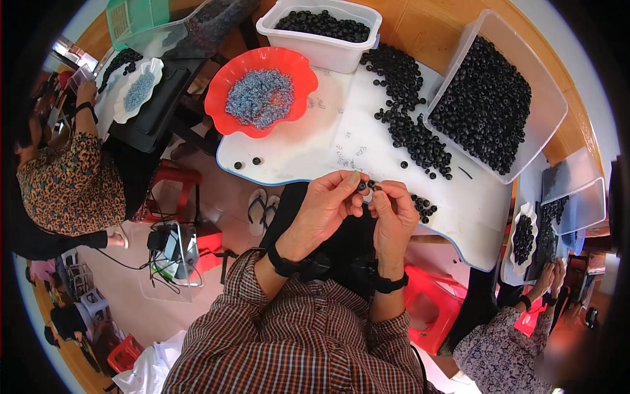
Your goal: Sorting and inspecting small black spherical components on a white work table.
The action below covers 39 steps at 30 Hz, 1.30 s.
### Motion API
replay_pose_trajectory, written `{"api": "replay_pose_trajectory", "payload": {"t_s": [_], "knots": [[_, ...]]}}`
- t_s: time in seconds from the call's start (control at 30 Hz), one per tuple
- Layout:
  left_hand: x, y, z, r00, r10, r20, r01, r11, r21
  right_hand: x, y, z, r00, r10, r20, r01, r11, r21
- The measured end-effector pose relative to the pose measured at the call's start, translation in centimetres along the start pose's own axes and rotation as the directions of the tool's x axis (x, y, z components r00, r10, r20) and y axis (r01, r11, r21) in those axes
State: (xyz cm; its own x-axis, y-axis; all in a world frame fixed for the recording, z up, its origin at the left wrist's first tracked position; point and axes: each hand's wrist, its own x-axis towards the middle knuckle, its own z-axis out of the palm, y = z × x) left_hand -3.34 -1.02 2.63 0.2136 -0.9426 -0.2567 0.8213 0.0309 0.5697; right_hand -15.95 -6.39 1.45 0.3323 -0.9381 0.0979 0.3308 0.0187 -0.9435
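My left hand [319,211] and my right hand [394,218] meet at the near edge of the white table [289,157], fingertips almost touching. Thumb and finger of the left pinch a small round black piece [361,186] with a hole in it. Between the fingertips of the right is another small dark piece [372,184], partly covered by the fingers. Just beyond the right hand lies a small group of the same black pieces [424,209]. A larger heap [413,134] spreads farther back, and two loose black pieces [256,161] rest at the left edge.
A red scalloped bowl [220,105] holds tiny blue-grey parts. Behind it stands a white tub [328,54] of black pieces; a tilted see-through bin [548,121] of them is at right. Co-workers sit left [72,184] and right [502,354]. A red stool [430,308] stands beside me.
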Motion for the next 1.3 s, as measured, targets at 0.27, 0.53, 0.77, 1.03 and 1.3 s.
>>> {"api": "replay_pose_trajectory", "payload": {"t_s": [0.27, 0.53, 0.77, 1.03, 1.3], "knots": [[-0.3, 0.0, -0.6, 1.0, 0.026, 0.004, -0.026, 1.0, 0.013, -0.4, -0.4, 2.0, 0.98, -0.193, 0.042, 0.196, 0.928, -0.315], [-0.6, 0.1, -0.6, 0.997, 0.056, -0.048, -0.053, 0.997, 0.053, -0.6, -0.2, 2.5, 0.987, -0.159, 0.03, 0.161, 0.946, -0.281], [-0.5, -0.3, -0.3, 0.989, 0.133, -0.07, -0.122, 0.983, 0.14, -0.6, 0.0, 2.1, 0.993, -0.121, 0.015, 0.121, 0.968, -0.221], [-0.3, -0.6, 0.0, 0.985, 0.152, -0.083, -0.136, 0.975, 0.178, -0.4, 0.1, 1.9, 0.987, -0.159, 0.027, 0.16, 0.943, -0.293], [-0.4, -0.3, -0.2, 0.977, 0.211, 0.01, -0.204, 0.93, 0.306, -0.1, 0.2, 1.5, 0.976, -0.213, 0.038, 0.212, 0.911, -0.354]]}}
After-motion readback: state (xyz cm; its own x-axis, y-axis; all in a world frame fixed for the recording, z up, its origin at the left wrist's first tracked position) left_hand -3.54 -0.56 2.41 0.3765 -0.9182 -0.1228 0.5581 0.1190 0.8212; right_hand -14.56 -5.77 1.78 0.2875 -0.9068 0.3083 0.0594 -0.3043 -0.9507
